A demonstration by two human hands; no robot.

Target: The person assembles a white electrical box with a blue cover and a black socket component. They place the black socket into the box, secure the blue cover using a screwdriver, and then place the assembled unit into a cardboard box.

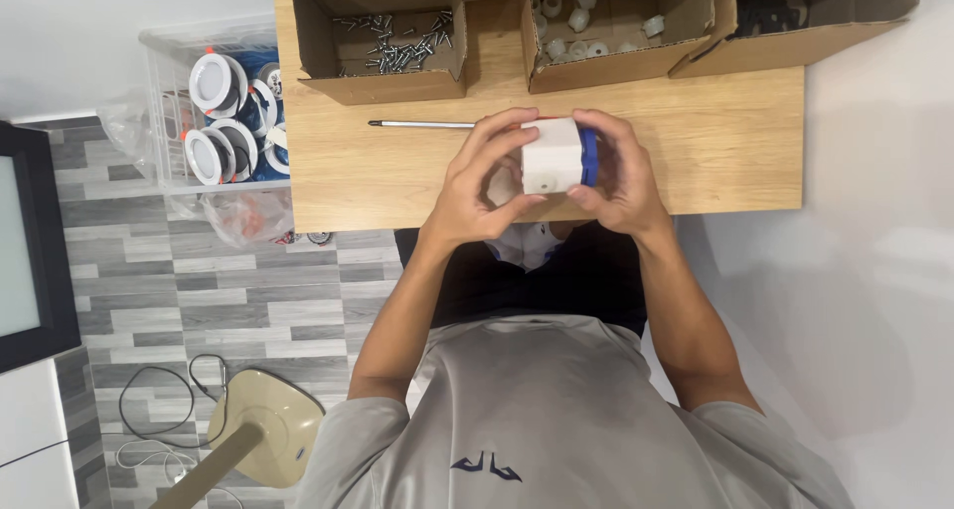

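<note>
A small white box-shaped part with a blue rim [556, 156] is held between both hands above the front edge of the wooden table [715, 141]. My left hand [482, 186] wraps its left side, with fingers over the top. My right hand [621, 171] grips the blue end on the right. Behind my left hand a screwdriver [422, 124] with a thin metal shaft lies flat on the table, its handle hidden by my fingers.
Three open cardboard boxes line the table's back edge: one with screws [397, 42], one with white plastic pieces [586, 22], one with dark parts [785, 12]. A clear crate of round white lamps [224, 116] stands at the left. A fan base [268, 429] and cable lie on the floor.
</note>
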